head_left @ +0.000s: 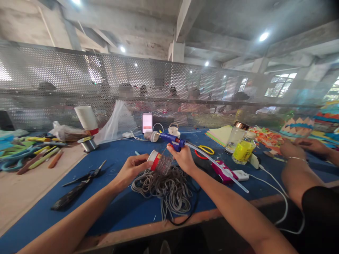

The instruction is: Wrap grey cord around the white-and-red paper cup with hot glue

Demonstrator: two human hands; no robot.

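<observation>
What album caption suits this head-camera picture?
Left hand holds a red-and-white paper cup, right hand a blue hot-glue gun, with looped grey cord heaped on the blue tabletop.

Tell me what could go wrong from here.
If hot, the glue gun in the right hand might burn the left hand, which holds the cup nearby. Glue could drip onto the loose grey cord heaped under the cup. The long glue stick poking out behind could perhaps catch on something.
</observation>
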